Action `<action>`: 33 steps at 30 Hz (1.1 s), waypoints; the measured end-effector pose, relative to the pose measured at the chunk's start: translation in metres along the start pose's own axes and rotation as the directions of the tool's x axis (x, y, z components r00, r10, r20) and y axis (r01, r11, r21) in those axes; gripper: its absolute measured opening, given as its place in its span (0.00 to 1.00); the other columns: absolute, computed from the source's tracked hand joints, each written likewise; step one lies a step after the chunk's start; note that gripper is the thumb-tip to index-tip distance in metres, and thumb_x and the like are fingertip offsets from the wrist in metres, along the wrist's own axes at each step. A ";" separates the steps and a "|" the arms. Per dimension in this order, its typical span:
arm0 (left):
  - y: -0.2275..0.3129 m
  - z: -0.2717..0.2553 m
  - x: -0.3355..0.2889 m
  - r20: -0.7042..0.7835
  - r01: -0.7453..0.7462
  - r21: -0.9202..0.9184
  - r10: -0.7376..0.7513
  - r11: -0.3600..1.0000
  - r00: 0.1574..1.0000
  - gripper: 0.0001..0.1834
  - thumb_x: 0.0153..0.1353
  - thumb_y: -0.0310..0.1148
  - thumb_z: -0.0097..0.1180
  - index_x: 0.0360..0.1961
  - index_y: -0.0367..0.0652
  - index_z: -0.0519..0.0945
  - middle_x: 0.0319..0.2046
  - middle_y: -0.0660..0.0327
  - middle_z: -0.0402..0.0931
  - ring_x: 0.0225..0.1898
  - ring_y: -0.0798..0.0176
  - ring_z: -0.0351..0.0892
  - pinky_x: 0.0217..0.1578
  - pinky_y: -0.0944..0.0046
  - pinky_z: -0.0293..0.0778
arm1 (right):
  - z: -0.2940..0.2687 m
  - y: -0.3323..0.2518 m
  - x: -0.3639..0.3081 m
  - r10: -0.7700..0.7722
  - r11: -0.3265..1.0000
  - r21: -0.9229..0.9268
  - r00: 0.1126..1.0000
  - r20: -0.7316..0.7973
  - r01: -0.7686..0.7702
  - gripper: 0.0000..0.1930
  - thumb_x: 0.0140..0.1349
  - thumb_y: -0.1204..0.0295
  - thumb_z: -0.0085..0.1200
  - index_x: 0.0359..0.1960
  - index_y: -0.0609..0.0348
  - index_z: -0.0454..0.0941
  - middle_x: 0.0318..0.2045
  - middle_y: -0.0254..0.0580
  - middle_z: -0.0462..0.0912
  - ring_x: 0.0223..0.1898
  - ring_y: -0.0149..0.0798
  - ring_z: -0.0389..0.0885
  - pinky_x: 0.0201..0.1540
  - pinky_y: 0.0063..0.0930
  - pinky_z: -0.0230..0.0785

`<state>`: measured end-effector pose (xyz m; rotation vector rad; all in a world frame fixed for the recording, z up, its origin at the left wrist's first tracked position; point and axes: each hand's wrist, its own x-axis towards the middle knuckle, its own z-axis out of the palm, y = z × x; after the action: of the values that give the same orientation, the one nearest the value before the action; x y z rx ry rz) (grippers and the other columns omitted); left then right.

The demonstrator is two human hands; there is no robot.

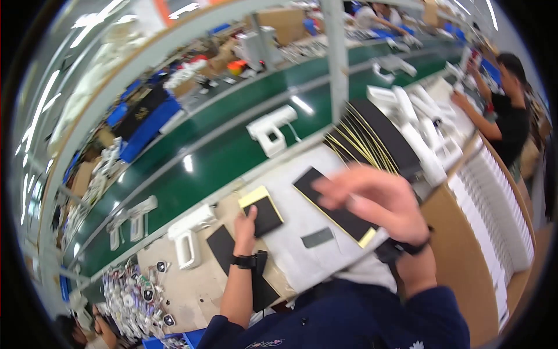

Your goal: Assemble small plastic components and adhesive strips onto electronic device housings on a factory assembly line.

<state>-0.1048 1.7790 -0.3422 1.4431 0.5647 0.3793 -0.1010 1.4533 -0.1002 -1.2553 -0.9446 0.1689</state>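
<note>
My left hand [245, 230] grips the edge of a black foam sheet with pale yellow backing [267, 217], its thumb lying on the black face. Under my left forearm lies a longer black sheet [221, 247]. Blurred by motion, my right hand [381, 200] hovers over a long black strip with a yellow end [334, 208]; the fingers are curved and the thumb stands apart, with nothing seen between them. A small dark grey rectangle [317, 238] lies on the white work surface [293, 262] between my hands. A stack of black sheets with yellow edges [372, 139] sits beyond my right hand.
A green conveyor [200, 157] crosses ahead, carrying a white gun-shaped housing [272, 129]. Another white housing [189, 235] lies left, near many small parts [131, 302]. White housings [415, 116] pile up right, beside a cardboard box [459, 250]. A metal post [337, 64] rises ahead. Co-workers sit nearby.
</note>
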 end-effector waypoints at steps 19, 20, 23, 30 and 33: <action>0.135 -0.051 -0.119 0.233 0.063 -0.570 0.088 0.819 0.969 0.25 0.67 0.26 0.52 0.64 0.38 0.63 0.56 0.56 0.71 0.56 0.59 0.73 0.58 0.57 0.71 | -0.039 0.119 -0.108 0.365 0.888 -0.185 0.890 -0.274 -0.421 0.08 0.67 0.76 0.52 0.40 0.69 0.79 0.34 0.45 0.84 0.37 0.33 0.83 0.43 0.25 0.75; 0.125 -0.049 -0.111 0.178 0.005 -0.526 0.104 0.850 0.979 0.25 0.67 0.26 0.52 0.64 0.37 0.63 0.56 0.55 0.71 0.56 0.60 0.73 0.58 0.58 0.71 | -0.040 0.122 -0.100 0.357 0.889 -0.228 0.913 -0.200 -0.397 0.08 0.67 0.76 0.51 0.40 0.69 0.79 0.34 0.46 0.84 0.37 0.34 0.83 0.42 0.26 0.76; 0.039 -0.055 -0.066 -0.004 -0.259 0.066 0.260 0.964 0.966 0.28 0.64 0.26 0.56 0.64 0.35 0.63 0.58 0.53 0.69 0.56 0.63 0.70 0.55 0.63 0.70 | -0.040 0.135 -0.086 0.288 0.886 -0.320 0.939 -0.189 -0.336 0.07 0.67 0.76 0.52 0.39 0.68 0.80 0.32 0.44 0.85 0.35 0.33 0.84 0.40 0.25 0.76; 0.039 -0.037 -0.061 0.085 -0.054 0.058 0.049 0.997 0.995 0.23 0.62 0.21 0.57 0.58 0.34 0.70 0.51 0.57 0.77 0.51 0.64 0.75 0.52 0.64 0.72 | -0.062 0.170 -0.111 0.130 0.805 -0.533 0.954 -0.269 -0.260 0.06 0.63 0.79 0.53 0.39 0.66 0.81 0.28 0.44 0.84 0.30 0.35 0.83 0.35 0.26 0.74; 0.025 -0.039 -0.046 0.168 -0.083 0.078 0.069 0.993 0.983 0.26 0.61 0.21 0.58 0.61 0.36 0.70 0.53 0.58 0.75 0.53 0.64 0.72 0.55 0.64 0.69 | -0.058 0.187 -0.128 0.106 0.828 -0.489 0.933 -0.345 -0.275 0.05 0.61 0.79 0.55 0.38 0.63 0.82 0.29 0.45 0.84 0.32 0.40 0.84 0.35 0.28 0.74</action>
<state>-0.1626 1.7870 -0.3129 1.5652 0.3963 0.2955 -0.0716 1.4017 -0.3268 -1.8357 -0.6035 -0.1430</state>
